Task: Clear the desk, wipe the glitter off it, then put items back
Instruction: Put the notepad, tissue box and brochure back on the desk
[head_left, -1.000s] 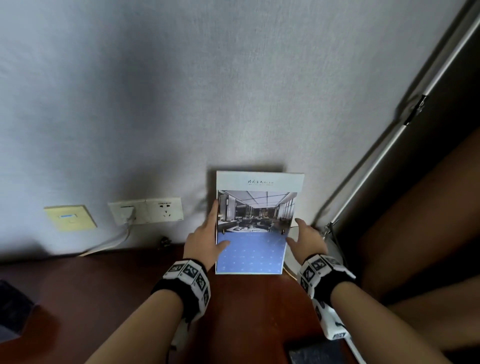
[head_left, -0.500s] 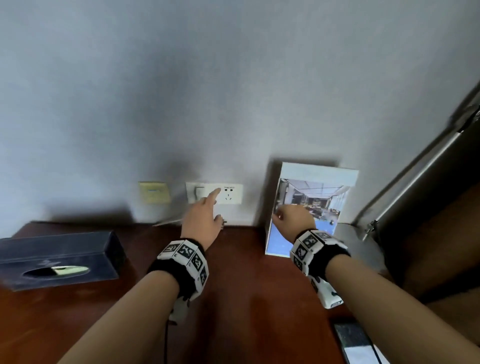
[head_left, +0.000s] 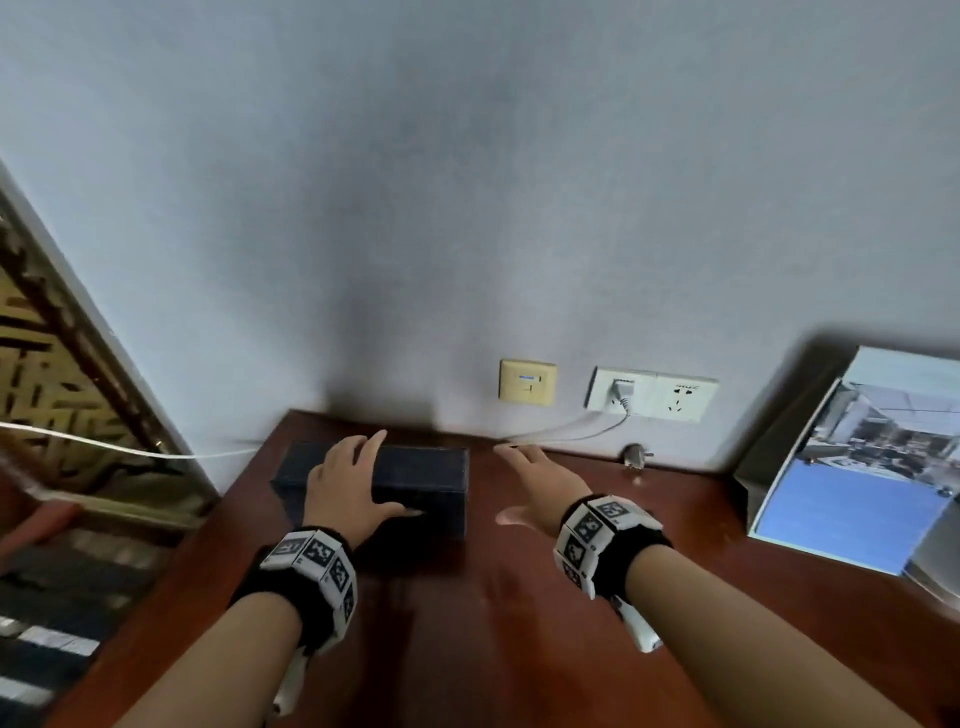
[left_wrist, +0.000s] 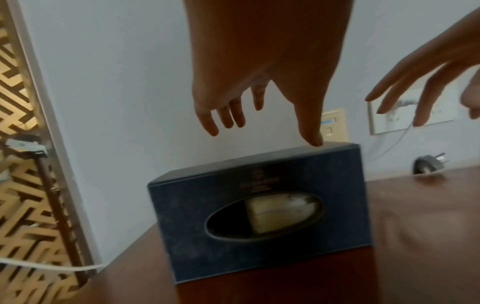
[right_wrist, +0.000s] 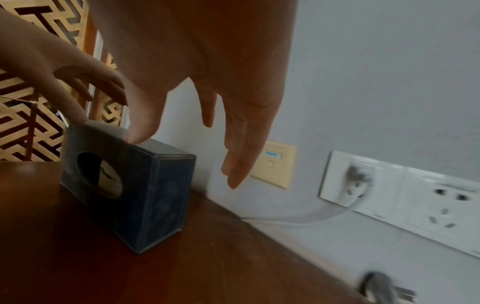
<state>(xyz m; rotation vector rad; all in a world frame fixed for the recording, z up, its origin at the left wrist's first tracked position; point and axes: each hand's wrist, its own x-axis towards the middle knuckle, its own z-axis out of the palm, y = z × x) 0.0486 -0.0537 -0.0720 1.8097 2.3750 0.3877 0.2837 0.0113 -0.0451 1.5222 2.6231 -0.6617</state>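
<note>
A dark blue tissue box stands on the red-brown desk at its back left, its oval opening facing me. My left hand is spread over the box's top, and the thumb tip touches the top front edge. The fingers are straight and hang past the back. My right hand hovers open just right of the box, fingers spread and touching nothing. A booklet with a blue cover leans against the wall at the far right.
Wall sockets with a plugged-in white cable and a yellow plate sit behind the desk. A loose grey plug lies by the wall. A lattice screen stands past the desk's left edge.
Both hands let go of the booklet, now leaning on the wall, and moved left. The left hand has come down over the tissue box; the right has followed beside it.
</note>
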